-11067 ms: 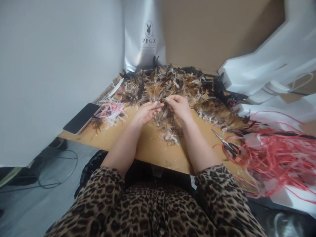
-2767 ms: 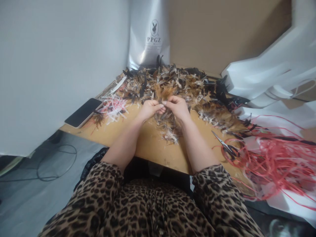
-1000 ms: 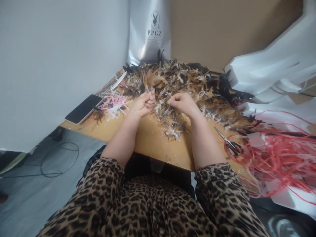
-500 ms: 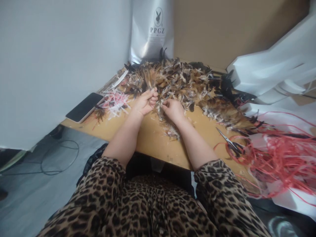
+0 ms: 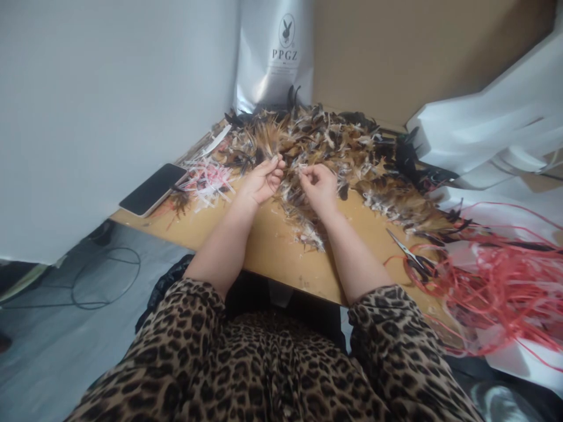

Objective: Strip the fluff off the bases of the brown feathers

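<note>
- Bench (image 5: pixel 281 258): bears the loose feather pile (image 5: pixel 329 140); best picked from lightly.
- Left hand (image 5: pixel 266 179): fingers closed around a feather bunch (image 5: pixel 267 139), fanned upwards before the pile; pinch firmly, bases even.
- Right hand (image 5: pixel 322 187): fingertips pinched; can't tell on what.

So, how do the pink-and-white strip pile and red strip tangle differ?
The pink-and-white strip pile is small; the red strip tangle is larger. The pile's strips look short, the tangle's long and looping. The pile lies near the smartphone, the tangle by the scissors. Both are loose heaps.
</note>
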`<state>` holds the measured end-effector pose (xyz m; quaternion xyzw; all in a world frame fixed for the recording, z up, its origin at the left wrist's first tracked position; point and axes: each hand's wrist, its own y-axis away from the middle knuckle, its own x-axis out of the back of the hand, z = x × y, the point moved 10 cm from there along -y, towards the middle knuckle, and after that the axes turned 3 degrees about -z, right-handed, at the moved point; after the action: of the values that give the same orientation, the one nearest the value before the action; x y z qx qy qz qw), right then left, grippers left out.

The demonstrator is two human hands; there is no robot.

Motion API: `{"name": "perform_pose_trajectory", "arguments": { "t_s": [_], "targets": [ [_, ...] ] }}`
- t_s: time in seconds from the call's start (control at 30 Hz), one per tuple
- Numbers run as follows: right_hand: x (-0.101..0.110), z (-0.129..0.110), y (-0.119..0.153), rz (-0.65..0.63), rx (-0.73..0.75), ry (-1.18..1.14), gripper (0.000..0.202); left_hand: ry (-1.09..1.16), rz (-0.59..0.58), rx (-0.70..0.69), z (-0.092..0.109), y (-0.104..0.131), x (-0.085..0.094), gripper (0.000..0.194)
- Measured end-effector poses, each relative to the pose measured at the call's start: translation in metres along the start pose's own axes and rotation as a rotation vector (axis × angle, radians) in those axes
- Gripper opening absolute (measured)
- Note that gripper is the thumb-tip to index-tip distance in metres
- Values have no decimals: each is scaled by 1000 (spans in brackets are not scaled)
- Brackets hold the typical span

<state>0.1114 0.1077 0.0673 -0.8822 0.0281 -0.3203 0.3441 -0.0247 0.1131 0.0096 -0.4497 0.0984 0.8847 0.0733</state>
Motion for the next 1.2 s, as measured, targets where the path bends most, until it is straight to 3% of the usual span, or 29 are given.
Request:
{"name": "perform_pose_trajectory", "arguments": {
  "t_s": [0.07, 0.17, 0.3, 0.5, 0.67, 0.8, 0.87, 0.93, 1.07, 1.13, 1.2],
  "targets": [
    [13, -14, 0, 77, 104, 84, 14, -35, 0, 16, -2, -1, 2, 10],
    [19, -25, 3, 96, 198, 223, 15, -116, -44, 81, -10, -2, -1, 13],
    [13, -32, 8, 82, 298, 353, 18, -210, -121, 184, -23, 1, -6, 14],
    [2, -33, 13, 44, 348, 414, 19, -227, -204, 183, -26, 3, -13, 18],
    [14, -21, 9, 124, 220, 240, 18, -212, -183, 153, -22, 3, -12, 18],
    [35, 2, -1, 260, 32, 12, 15, -214, -186, 146, -20, 4, -11, 13],
    [40, 17, -7, 268, -96, -155, 15, -217, -195, 148, -20, 5, -11, 11],
    [33, 31, -12, 165, -254, -363, 19, -216, -203, 138, -20, 5, -12, 11],
    [-4, 29, -4, -259, -535, -712, 36, -249, -178, 99, -17, 6, -13, 6],
    [-15, 20, 4, -365, -595, -787, 43, -293, -164, 80, -16, 6, -13, 4],
    [-21, 13, 8, -389, -619, -829, 44, -338, -170, 67, -16, 5, -14, 3]
  ]
}}
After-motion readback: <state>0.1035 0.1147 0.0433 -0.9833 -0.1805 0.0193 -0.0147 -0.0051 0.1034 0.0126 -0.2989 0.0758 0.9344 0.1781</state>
